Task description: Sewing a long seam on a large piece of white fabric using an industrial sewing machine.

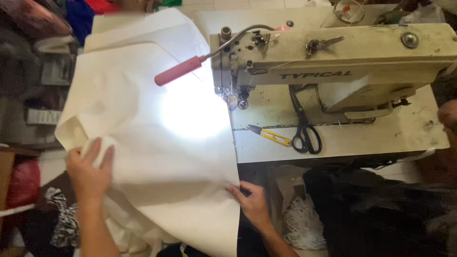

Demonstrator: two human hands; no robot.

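Left hand is lying flat on the white fabric, fingers spread apart and curled a bit over a bunched-up fold at the left edge, so it's pinning and gathering the cloth rather than pinching it. Right hand sits at the lower right corner of the sheet, fingers apart and pressed on the hem, where the edge hangs off the front of the worktop. Looks to me like the 2 hands are keeping the big sheet taut and square so its straight right edge lines up toward the needle.

The fabric covers most of the left side and runs up under the head of the cream sewing machine. A pink gooseneck lamp pokes out over it and throws a bright spot right where the cloth meets the needle area, which makes sense for seeing the seam.

On the bare worktop to the right lie yellow thread snips and black scissors, parked within easy reach of the right hand. Dark cloth is piled below the worktop.
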